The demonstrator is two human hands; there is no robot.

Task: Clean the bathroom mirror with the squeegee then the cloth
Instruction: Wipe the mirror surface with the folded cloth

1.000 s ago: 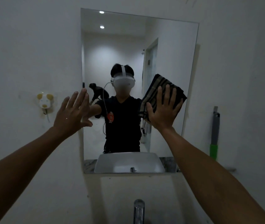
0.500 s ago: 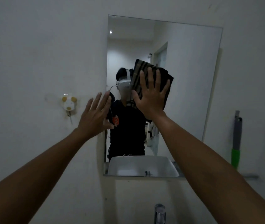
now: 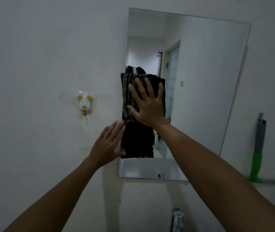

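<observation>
Hanging on pale white wall (image 3: 32, 56): tall frameless rectangular mirror (image 3: 208, 81), glass reflecting a doorway and a white basin edge at the bottom. Right forearm reaching up across lower mirror, left forearm coming in from lower left. Dark folded cloth with tan stripes (image 3: 126, 91) pressed flat on glass at mirror's left edge, roughly mid-height. Right hand (image 3: 147, 106) flat on cloth, fingers (image 3: 141, 87) spread wide, palm pinning cloth to mirror, no curl around it. Left hand (image 3: 107, 146) below and left of cloth, open and flat, fingers together and extended, sitting at mirror's left edge near the wall; contact with glass or wall: cannot tell. Holding nothing. Squeegee with grey upper handle and green lower grip (image 3: 258, 148) upright against wall, right of mirror, well apart from both hands, blade end at bottom, blurred. Chrome faucet top (image 3: 177, 218) at bottom edge, below mirror. Small white animal-shaped wall hook with yellow ears (image 3: 84, 102) stuck on wall left of mirror, near cloth height.
</observation>
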